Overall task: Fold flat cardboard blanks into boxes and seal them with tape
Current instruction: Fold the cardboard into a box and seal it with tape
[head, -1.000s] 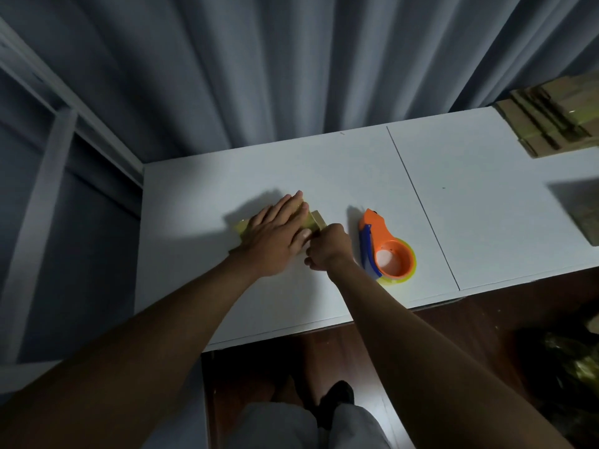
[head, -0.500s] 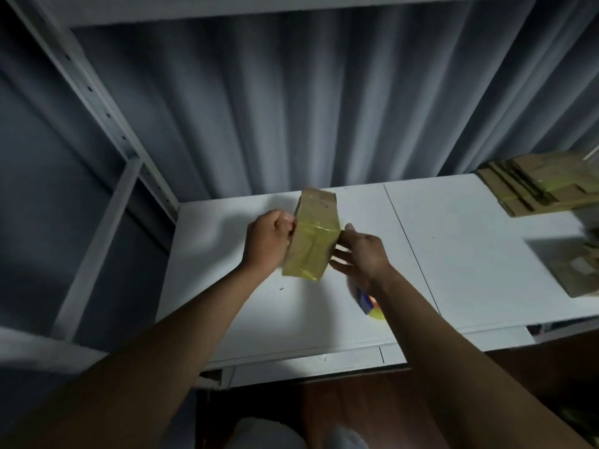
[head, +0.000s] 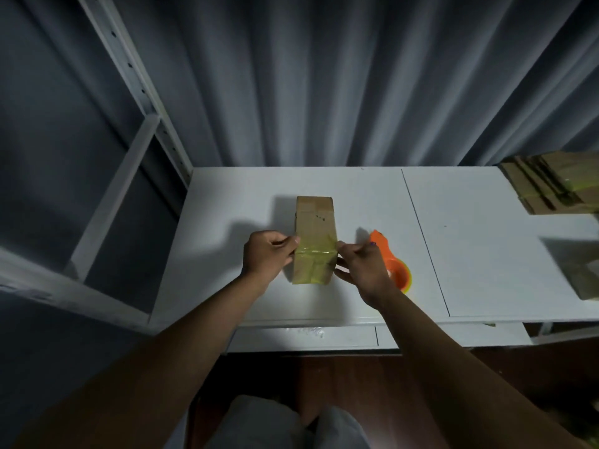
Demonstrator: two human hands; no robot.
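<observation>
Since a second ago, head view: the small brown cardboard box [head: 314, 238] has gone from pressed flat on the white table [head: 486, 254] to raised at centre frame, with my left hand [head: 269, 256] gripping its left edge and my right hand [head: 359, 265] its right edge. I take that to mean the near end is sealed and being checked. Box: long, narrow, yellowish tape band across the near end and down its face, far end untaped. Orange tape dispenser [head: 393, 270]: on the table, right of centre, behind my right hand. Flat cardboard blanks [head: 547, 186]: stacked, upper right.
</observation>
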